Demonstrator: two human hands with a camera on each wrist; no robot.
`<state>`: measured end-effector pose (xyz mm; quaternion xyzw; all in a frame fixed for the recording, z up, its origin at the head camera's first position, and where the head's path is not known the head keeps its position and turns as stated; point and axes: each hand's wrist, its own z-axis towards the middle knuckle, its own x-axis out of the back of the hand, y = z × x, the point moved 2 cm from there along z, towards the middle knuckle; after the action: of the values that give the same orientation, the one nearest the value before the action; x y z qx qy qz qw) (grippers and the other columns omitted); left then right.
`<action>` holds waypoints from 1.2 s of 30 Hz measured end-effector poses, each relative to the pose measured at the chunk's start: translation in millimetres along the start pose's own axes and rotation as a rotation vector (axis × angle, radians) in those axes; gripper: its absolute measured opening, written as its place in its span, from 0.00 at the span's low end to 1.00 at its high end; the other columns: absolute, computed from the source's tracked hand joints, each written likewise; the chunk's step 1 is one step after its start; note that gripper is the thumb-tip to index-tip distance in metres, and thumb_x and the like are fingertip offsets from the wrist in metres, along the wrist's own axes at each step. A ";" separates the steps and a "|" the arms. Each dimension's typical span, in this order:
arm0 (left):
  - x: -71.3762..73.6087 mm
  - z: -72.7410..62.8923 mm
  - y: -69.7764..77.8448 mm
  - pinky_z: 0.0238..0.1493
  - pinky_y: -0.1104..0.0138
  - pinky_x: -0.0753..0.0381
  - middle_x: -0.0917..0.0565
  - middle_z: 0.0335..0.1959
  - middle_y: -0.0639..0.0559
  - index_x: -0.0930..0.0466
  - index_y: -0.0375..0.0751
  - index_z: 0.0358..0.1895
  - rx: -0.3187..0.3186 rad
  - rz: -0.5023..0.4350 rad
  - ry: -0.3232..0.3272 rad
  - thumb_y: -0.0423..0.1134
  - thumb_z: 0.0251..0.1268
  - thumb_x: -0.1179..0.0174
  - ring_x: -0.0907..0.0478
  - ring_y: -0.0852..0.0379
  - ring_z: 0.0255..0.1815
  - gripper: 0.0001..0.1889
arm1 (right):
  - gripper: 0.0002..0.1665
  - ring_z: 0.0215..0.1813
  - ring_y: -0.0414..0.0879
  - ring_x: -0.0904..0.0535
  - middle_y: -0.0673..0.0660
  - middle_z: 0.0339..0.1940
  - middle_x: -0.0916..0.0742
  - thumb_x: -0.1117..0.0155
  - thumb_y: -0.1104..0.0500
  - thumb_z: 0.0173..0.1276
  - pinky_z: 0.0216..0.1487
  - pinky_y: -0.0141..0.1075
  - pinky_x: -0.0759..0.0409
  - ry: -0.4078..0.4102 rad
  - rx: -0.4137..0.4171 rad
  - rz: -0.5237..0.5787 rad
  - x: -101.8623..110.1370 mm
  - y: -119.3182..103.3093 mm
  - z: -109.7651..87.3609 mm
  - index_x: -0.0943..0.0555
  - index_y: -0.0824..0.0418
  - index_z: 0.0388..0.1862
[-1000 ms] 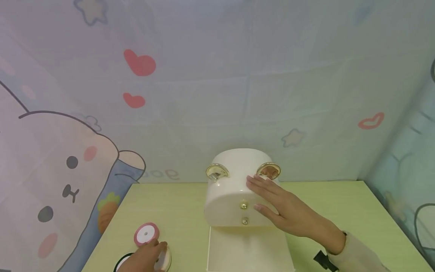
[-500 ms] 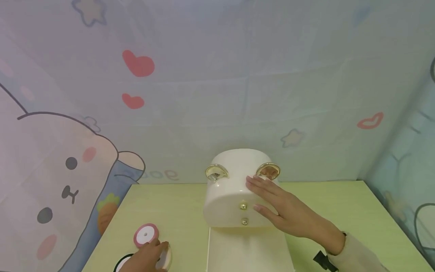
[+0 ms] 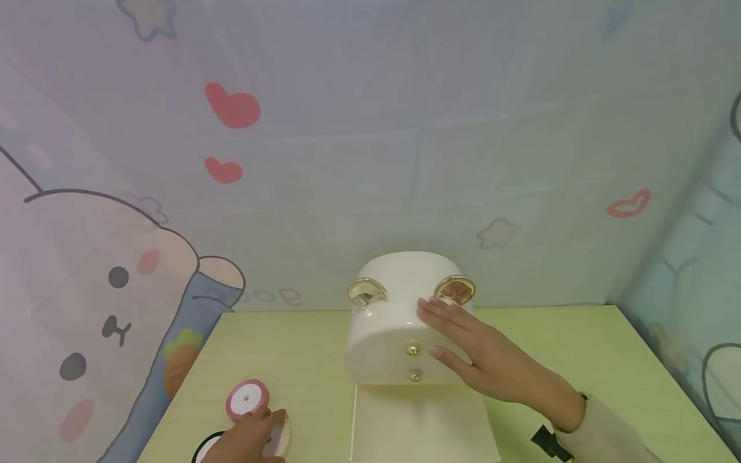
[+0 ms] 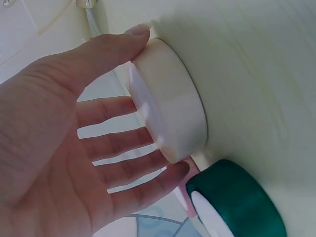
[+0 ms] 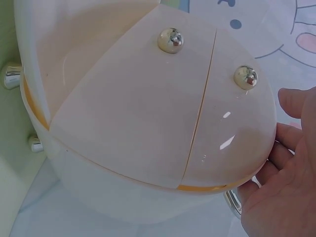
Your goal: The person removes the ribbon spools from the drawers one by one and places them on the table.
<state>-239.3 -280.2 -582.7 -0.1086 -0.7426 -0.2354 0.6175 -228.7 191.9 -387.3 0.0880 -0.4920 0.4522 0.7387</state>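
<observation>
My left hand (image 3: 246, 438) is at the lower left of the head view, gripping a roll of cream ribbon (image 4: 175, 101) between thumb and fingertips. The roll stands on its flat side at the table surface. Just beyond that hand lies a pink-rimmed spool (image 3: 247, 397), and a dark green ribbon roll (image 4: 242, 200) is close by the little finger. My right hand (image 3: 483, 357) rests with fairly straight fingers on the rounded top of a white storage box (image 3: 393, 312). Its lower drawer (image 3: 422, 427) is pulled out toward me.
Gold knobs (image 5: 171, 40) stick out from the drawer fronts, and gold loop handles (image 3: 456, 289) stand on the box's top. The pale green table (image 3: 556, 334) runs back to a printed cloth backdrop (image 3: 347, 161).
The head view has shifted very slightly. Both hands, the ribbon roll and the box stay where they were.
</observation>
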 end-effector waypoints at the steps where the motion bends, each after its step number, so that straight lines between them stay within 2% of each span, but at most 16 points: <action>1: 7.0 -1.5 8.3 0.37 0.57 0.19 0.19 0.42 0.47 0.23 0.41 0.62 0.018 0.001 0.003 0.64 0.51 0.23 0.24 0.55 0.36 0.41 | 0.39 0.85 0.50 0.36 0.51 0.84 0.30 0.35 0.54 0.78 0.84 0.23 0.53 0.002 0.001 -0.004 -0.1 0.0 0.2 0.35 0.50 0.83; 3: 22.7 -5.4 27.7 0.41 0.48 0.17 0.17 0.45 0.42 0.23 0.37 0.62 0.056 0.002 0.019 0.59 0.50 0.21 0.21 0.46 0.40 0.41 | 0.38 0.85 0.50 0.36 0.51 0.84 0.30 0.35 0.53 0.78 0.84 0.23 0.52 0.003 0.003 -0.008 -0.4 0.4 0.4 0.35 0.51 0.83; 5: 40.2 -9.5 48.3 0.43 0.43 0.16 0.16 0.48 0.41 0.22 0.34 0.62 0.077 0.034 0.048 0.56 0.49 0.20 0.19 0.41 0.44 0.41 | 0.38 0.85 0.49 0.37 0.50 0.84 0.30 0.36 0.53 0.78 0.84 0.23 0.53 0.000 0.000 -0.006 -0.5 0.8 0.7 0.35 0.50 0.83; 8: 59.9 -14.1 72.9 0.48 0.44 0.15 0.16 0.51 0.41 0.20 0.34 0.61 0.063 0.107 0.103 0.55 0.49 0.20 0.18 0.39 0.48 0.39 | 0.38 0.85 0.49 0.36 0.50 0.84 0.30 0.36 0.54 0.78 0.84 0.23 0.52 0.005 0.005 -0.006 -0.3 1.5 0.7 0.35 0.51 0.83; 11: 70.0 -16.8 88.6 0.46 0.50 0.13 0.15 0.51 0.44 0.19 0.38 0.60 0.001 0.211 0.151 0.56 0.52 0.22 0.17 0.42 0.48 0.36 | 0.38 0.85 0.49 0.36 0.50 0.84 0.30 0.36 0.53 0.79 0.84 0.23 0.52 0.005 0.001 -0.004 -0.2 1.6 0.3 0.35 0.50 0.83; 14: 73.1 -19.0 99.4 0.43 0.56 0.13 0.15 0.49 0.47 0.17 0.43 0.56 -0.067 0.306 0.220 0.56 0.52 0.22 0.16 0.46 0.48 0.31 | 0.38 0.86 0.49 0.37 0.49 0.84 0.30 0.36 0.53 0.79 0.84 0.23 0.53 0.001 -0.008 -0.002 -0.1 1.5 -0.3 0.36 0.50 0.84; 19: 79.0 -20.6 118.4 0.40 0.64 0.15 0.16 0.41 0.53 0.17 0.47 0.46 -0.236 0.465 0.466 0.53 0.43 0.18 0.18 0.53 0.41 0.27 | 0.38 0.86 0.49 0.37 0.49 0.84 0.30 0.36 0.53 0.79 0.84 0.23 0.53 0.000 -0.013 -0.005 1.0 1.8 -1.0 0.36 0.49 0.84; 21: 82.5 -20.2 126.7 0.38 0.66 0.17 0.17 0.38 0.54 0.17 0.48 0.42 -0.293 0.502 0.540 0.53 0.40 0.17 0.18 0.54 0.39 0.26 | 0.38 0.86 0.49 0.37 0.49 0.84 0.30 0.36 0.53 0.79 0.84 0.23 0.53 0.002 -0.012 -0.007 1.1 2.0 -1.2 0.36 0.49 0.84; 25: 86.6 -21.0 144.6 0.34 0.69 0.21 0.17 0.37 0.57 0.18 0.51 0.38 -0.350 0.532 0.571 0.54 0.42 0.18 0.19 0.56 0.39 0.23 | 0.37 0.85 0.49 0.36 0.50 0.84 0.30 0.36 0.53 0.79 0.84 0.22 0.52 0.013 -0.005 -0.006 0.5 1.7 -1.8 0.35 0.50 0.83; 27: 86.9 -22.3 153.5 0.33 0.71 0.23 0.17 0.37 0.58 0.19 0.52 0.37 -0.388 0.540 0.558 0.56 0.47 0.20 0.19 0.58 0.39 0.20 | 0.37 0.85 0.50 0.36 0.50 0.84 0.29 0.37 0.54 0.79 0.83 0.21 0.53 0.019 0.000 -0.005 0.1 1.2 -2.5 0.35 0.50 0.83; 31: 85.2 -25.2 170.2 0.32 0.74 0.25 0.19 0.35 0.61 0.21 0.55 0.35 -0.485 0.558 0.585 0.61 0.61 0.31 0.20 0.62 0.38 0.16 | 0.37 0.85 0.50 0.35 0.51 0.83 0.29 0.37 0.54 0.79 0.83 0.20 0.54 0.027 0.006 0.001 -0.1 0.2 -3.3 0.35 0.50 0.83; 33: 83.3 -26.3 178.3 0.32 0.76 0.27 0.21 0.33 0.63 0.23 0.56 0.34 -0.519 0.542 0.620 0.62 0.63 0.34 0.21 0.64 0.37 0.16 | 0.37 0.85 0.51 0.35 0.51 0.83 0.29 0.38 0.55 0.79 0.83 0.20 0.54 0.028 0.010 0.002 -0.1 0.0 -3.5 0.35 0.50 0.83; 36: 78.0 -25.6 191.8 0.30 0.80 0.34 0.23 0.34 0.65 0.24 0.57 0.34 -0.548 0.445 0.631 0.61 0.63 0.34 0.28 0.69 0.33 0.15 | 0.37 0.85 0.51 0.36 0.51 0.84 0.29 0.37 0.54 0.79 0.83 0.20 0.54 0.025 0.006 -0.003 -0.1 0.6 -4.0 0.35 0.50 0.83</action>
<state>-147.2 -136.6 -462.5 -0.3469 -0.3879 -0.3061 0.7972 -226.6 194.5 -389.6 0.0854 -0.4814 0.4534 0.7452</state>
